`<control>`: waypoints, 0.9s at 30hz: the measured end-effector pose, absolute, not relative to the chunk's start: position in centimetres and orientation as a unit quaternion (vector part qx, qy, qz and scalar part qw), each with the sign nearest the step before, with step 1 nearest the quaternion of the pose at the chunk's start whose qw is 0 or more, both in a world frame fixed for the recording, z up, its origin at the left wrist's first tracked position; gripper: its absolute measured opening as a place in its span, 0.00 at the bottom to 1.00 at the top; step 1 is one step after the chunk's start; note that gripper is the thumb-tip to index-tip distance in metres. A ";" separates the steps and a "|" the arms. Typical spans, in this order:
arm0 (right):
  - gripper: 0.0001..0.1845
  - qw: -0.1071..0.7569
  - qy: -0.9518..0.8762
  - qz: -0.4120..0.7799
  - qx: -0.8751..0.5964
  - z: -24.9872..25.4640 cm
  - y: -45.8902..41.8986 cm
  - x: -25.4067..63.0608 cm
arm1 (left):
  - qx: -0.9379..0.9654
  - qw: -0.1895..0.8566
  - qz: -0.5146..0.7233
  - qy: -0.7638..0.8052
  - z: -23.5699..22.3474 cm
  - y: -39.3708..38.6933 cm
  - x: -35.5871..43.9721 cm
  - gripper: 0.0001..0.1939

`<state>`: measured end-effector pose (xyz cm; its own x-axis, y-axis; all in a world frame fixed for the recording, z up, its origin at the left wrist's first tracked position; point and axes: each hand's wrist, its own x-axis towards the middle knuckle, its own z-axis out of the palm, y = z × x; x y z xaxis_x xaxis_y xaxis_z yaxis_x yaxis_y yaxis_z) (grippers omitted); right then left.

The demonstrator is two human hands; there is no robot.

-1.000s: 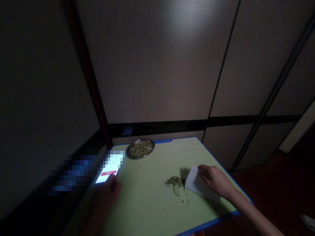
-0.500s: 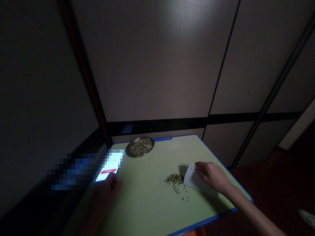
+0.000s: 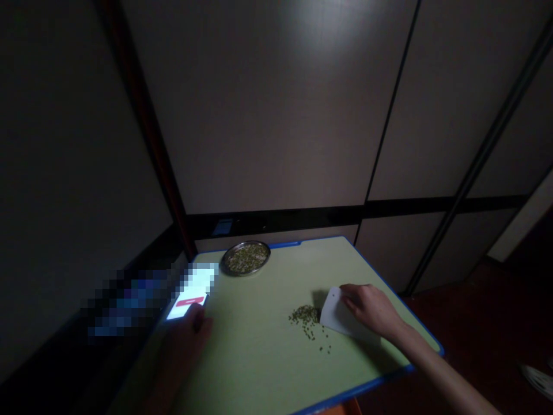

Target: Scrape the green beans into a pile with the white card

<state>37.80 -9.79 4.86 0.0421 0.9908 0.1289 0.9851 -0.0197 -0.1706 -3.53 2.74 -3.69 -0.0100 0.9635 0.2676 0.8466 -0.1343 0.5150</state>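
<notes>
In my right hand (image 3: 370, 311) is a white plastic scraper (image 3: 339, 316), gripped along its upper edge and tilted over the table. Its left edge touches or nearly touches a small pile of greenish beans or seeds (image 3: 306, 314), with several loose ones scattered nearer to me. At the left, my left hand (image 3: 192, 334) lies in deep shade at the lower end of a lit phone (image 3: 194, 288). Its fingers look bent, but whether they grip the phone is too dark to tell. A round metal dish (image 3: 246, 274) holding more of the same seeds stands at the table's far left.
The pale green table (image 3: 259, 357) has a blue rim and stands close to large cabinet panels (image 3: 276, 127). Below its front edge shows something orange (image 3: 341, 409). A blurred dark area with bluish light lies left of the phone. A pale shoe-like shape (image 3: 538, 380) is on the floor.
My right hand and the scraper have shifted very slightly left, toward the seed pile. My left hand, the dish and the phone look the same.
</notes>
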 end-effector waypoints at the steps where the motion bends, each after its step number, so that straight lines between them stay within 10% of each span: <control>1: 0.15 0.102 -0.693 0.014 -0.714 4.9 -9.8 37.7 | 0.697 0.101 0.288 0.648 -3.8 2.8 -3.6 0.07; 27: 0.19 0.160 -0.707 0.047 -0.687 3.9 -9.9 38.1 | 0.700 0.106 0.289 0.645 -4.1 3.0 -3.7 0.09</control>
